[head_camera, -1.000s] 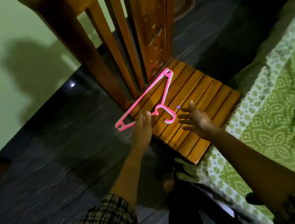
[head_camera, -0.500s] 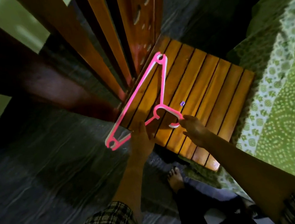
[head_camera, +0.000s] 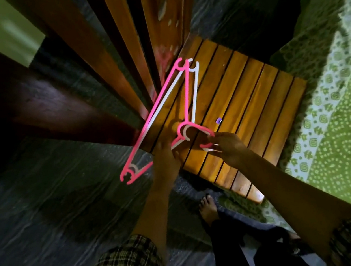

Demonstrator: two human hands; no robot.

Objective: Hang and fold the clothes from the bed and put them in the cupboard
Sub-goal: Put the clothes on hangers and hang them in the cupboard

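pink plastic hanger [head_camera: 156,108] stacked on white plastic hanger [head_camera: 195,92], being held over left edge of slatted wooden chair seat [head_camera: 257,100] | lower bars being gripped by left hand [head_camera: 165,160] | hooks being pinched by right hand [head_camera: 228,147]

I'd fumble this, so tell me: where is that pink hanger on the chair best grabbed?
Probably by its hook, coming from the seat's near edge. The pink hanger lies stacked on a white hanger with thin arms close together; the hook's open curve points that way, where the right hand pinches it.
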